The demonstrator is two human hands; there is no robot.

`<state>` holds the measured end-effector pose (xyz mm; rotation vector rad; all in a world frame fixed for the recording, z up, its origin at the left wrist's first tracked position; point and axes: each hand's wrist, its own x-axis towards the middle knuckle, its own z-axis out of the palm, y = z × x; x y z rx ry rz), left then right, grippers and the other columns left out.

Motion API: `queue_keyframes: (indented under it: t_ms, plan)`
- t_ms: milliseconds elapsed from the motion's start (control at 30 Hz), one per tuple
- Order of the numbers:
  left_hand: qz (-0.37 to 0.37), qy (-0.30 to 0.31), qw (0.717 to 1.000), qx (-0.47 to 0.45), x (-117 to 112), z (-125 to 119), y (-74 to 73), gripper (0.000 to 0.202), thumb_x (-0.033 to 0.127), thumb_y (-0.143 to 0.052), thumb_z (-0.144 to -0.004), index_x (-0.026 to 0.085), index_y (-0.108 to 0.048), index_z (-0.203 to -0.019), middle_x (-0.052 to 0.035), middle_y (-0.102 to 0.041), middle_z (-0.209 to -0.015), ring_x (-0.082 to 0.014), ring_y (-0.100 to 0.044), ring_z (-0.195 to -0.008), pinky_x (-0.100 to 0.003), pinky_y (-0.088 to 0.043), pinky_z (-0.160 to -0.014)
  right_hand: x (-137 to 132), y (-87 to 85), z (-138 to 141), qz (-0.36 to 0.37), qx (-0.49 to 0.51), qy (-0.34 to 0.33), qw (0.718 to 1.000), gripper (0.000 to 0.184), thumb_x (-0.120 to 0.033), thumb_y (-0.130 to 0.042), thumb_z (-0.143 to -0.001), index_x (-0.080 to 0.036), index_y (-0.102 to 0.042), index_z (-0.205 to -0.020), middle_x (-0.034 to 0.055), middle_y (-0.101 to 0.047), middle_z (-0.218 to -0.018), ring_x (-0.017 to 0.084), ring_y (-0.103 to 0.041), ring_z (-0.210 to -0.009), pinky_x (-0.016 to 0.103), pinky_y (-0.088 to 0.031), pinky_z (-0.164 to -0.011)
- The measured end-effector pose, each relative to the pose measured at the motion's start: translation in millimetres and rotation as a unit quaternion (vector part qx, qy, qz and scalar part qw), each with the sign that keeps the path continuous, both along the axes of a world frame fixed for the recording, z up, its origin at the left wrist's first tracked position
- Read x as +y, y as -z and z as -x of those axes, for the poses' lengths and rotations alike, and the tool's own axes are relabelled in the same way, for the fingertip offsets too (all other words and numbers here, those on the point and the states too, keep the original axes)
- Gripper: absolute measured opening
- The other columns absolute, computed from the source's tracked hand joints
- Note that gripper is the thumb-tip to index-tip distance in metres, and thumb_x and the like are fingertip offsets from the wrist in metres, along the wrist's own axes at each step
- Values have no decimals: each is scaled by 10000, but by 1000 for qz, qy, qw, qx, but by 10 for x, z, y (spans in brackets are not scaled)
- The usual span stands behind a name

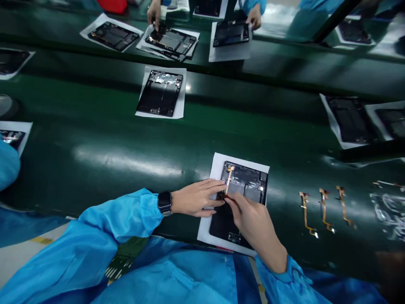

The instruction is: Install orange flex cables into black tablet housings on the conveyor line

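An opened black tablet (224,221) lies on a white sheet (205,232) at the table's near edge, its inner boards and battery area showing. An orange flex cable (230,175) runs along the left of the tablet's upper part. My left hand (199,197) rests flat with fingers stretched over the tablet's left edge, tips beside the cable. Thumb and forefinger of my right hand (257,221) are pinched together at the cable's lower end, which they partly hide.
Several flex cables, one of them (305,213) nearest, lie to the right, beside clear plastic pieces (390,215). Another opened tablet (161,95) lies ahead on the green table (126,143). Across, a co-worker's hands (154,14) touch tablets; a blue sleeve (8,164) is at left.
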<state>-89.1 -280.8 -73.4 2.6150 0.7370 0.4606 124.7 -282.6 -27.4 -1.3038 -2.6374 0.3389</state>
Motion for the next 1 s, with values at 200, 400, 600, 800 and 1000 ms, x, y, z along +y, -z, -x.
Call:
queue_keyframes:
  t_ms: [200,400,600,800,1000]
  plan:
    - [7,1,1000,0,10,3,6,366,345,-528,-938,140,-624,-1225,-198,-366,-1474,-317,-256,-1440,-483,-256,-1183,-43,35,74,-26,-31,1,999,186,-189,-461,-971,-158,-598,-849,29,-650,-666,178,-609,-505,276,-315,-457]
    - [21,9,1000,10,10,16,-49,358,345,-570,-916,137,-640,-1198,-181,-364,-1485,-307,-273,-1433,-460,-252,-1193,-52,84,178,-8,-15,8,1000,205,-152,-435,-956,-123,-637,-973,73,-694,-770,206,-649,-588,288,-359,-486]
    - [44,-28,998,-45,166,35,-279,264,324,-543,-948,183,-647,-1146,-125,-510,-1383,-254,-412,-1348,-421,-367,-1114,32,155,-211,163,347,198,902,174,-293,-553,-934,-214,-669,-1037,60,-716,-961,214,-678,-874,341,-519,-795]
    - [48,-188,979,69,951,-380,-397,319,326,-576,-929,151,-577,-1197,-128,-585,-1241,-275,-518,-1192,-402,-414,-992,188,164,-850,284,630,350,632,207,-390,-696,-791,-193,-635,-817,-18,-550,-694,125,-527,-571,266,-467,-529]
    - [98,-175,968,149,1337,-621,-217,73,262,-646,-858,194,-644,-883,-37,-689,-885,-206,-650,-877,-268,-457,-737,202,242,-1692,119,423,462,771,321,-480,-708,-741,-177,-655,-834,-12,-562,-622,130,-486,-522,245,-385,-481]
